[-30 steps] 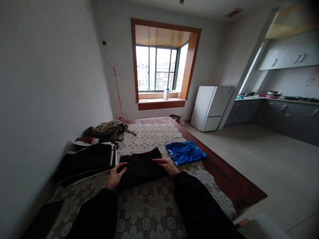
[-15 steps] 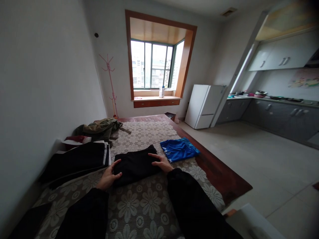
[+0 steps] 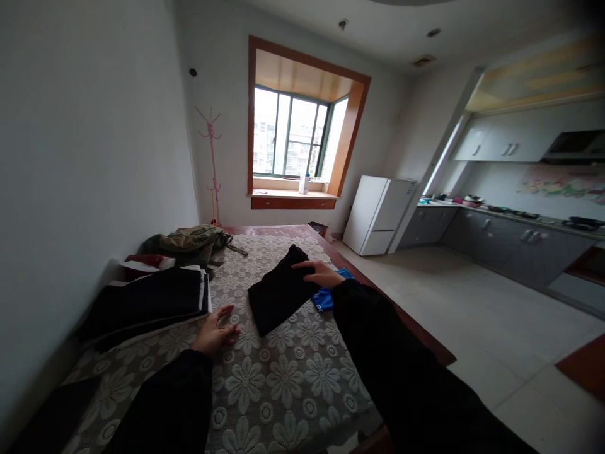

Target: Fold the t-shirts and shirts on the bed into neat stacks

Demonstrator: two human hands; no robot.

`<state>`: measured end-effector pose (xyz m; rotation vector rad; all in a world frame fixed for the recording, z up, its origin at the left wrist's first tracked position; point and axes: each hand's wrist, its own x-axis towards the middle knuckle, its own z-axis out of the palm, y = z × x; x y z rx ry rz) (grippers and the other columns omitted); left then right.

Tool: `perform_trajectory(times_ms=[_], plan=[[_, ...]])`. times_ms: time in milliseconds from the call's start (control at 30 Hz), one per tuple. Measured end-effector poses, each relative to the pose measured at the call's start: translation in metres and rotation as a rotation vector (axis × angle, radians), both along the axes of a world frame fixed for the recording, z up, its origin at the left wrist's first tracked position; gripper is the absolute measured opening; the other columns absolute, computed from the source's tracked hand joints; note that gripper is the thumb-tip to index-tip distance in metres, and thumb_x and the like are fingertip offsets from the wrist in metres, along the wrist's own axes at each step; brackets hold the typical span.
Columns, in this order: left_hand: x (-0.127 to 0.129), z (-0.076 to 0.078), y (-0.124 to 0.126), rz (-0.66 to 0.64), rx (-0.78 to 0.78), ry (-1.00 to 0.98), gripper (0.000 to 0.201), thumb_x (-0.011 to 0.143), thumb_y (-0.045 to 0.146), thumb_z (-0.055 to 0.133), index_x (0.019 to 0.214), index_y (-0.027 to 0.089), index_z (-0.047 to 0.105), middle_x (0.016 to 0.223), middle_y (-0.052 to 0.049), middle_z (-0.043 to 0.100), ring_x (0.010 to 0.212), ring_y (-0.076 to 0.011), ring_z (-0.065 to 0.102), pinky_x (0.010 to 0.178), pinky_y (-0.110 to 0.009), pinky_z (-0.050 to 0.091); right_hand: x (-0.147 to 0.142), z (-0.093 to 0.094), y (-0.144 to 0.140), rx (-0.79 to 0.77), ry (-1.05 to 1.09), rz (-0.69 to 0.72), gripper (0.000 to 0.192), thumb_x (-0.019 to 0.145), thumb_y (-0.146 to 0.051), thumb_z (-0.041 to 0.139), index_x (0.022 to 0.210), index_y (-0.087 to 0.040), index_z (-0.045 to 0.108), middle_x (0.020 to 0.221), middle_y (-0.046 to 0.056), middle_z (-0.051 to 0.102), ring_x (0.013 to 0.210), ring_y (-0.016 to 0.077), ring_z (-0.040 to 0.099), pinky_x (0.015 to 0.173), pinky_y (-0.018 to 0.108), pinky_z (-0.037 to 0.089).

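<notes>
L hand (image 3: 215,333) is resting loose and half-curled on the floral bedspread (image 3: 283,378), holding nothing. R hand (image 3: 320,274) is gripping the folded black garment (image 3: 278,293), prob pinched at its far edge, lifted over the blue shorts (image 3: 325,297). Fridge (image 3: 378,215) is standing beyond.

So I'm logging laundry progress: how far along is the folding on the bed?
Done: the black garment is folded, as is the dark stack. In hand: right hand holds that garment over the blue shorts; left hand rests open on the bedspread. Left: the olive clothing lies unfolded.
</notes>
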<state>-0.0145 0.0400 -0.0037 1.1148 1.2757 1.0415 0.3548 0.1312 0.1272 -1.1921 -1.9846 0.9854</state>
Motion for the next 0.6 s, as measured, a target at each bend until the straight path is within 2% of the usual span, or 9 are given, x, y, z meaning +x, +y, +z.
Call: perform_trajectory(times_ms=[100,200,367,600], plan=[[0.002,-0.003,0.001,0.005,-0.013,0.014,0.058,0.076,0.028,0.084,0.128,0.025,0.060,0.145,-0.017,0.060,0.084,-0.0218,0.079,0.055,-0.025,0.060,0.014,0.046,0.018,0.116,-0.258,0.026,0.059,0.067,-0.012,0.068,0.125,-0.025,0.076,0.109,-0.001,0.078,0.099,0.0231,0.069,0.091,0.030,0.053],[0.003,-0.004,0.003,0.006,-0.022,0.037,0.048,0.081,0.024,0.078,0.125,0.023,0.061,0.139,-0.016,0.064,0.082,-0.0198,0.078,0.054,-0.022,0.059,0.027,0.070,0.028,0.140,-0.376,-0.024,0.061,0.067,-0.011,0.068,0.126,-0.023,0.076,0.108,0.000,0.078,0.100,0.0229,0.069,0.090,0.027,0.053],[0.003,-0.007,0.005,0.012,-0.020,0.074,0.038,0.086,0.027,0.072,0.121,0.022,0.061,0.147,-0.017,0.059,0.081,-0.0170,0.078,0.051,-0.020,0.056,0.052,0.075,0.030,0.136,-0.410,-0.116,0.059,0.067,-0.013,0.067,0.125,-0.024,0.077,0.108,0.000,0.078,0.099,0.0229,0.069,0.092,0.028,0.054],[0.003,-0.007,0.004,-0.002,-0.011,0.090,0.047,0.082,0.041,0.077,0.122,0.022,0.061,0.147,-0.018,0.059,0.085,-0.0181,0.078,0.053,-0.020,0.055,0.081,0.073,0.022,0.098,-0.406,-0.202,0.058,0.065,-0.012,0.065,0.120,-0.021,0.079,0.104,0.002,0.080,0.095,0.0238,0.071,0.092,0.030,0.056]])
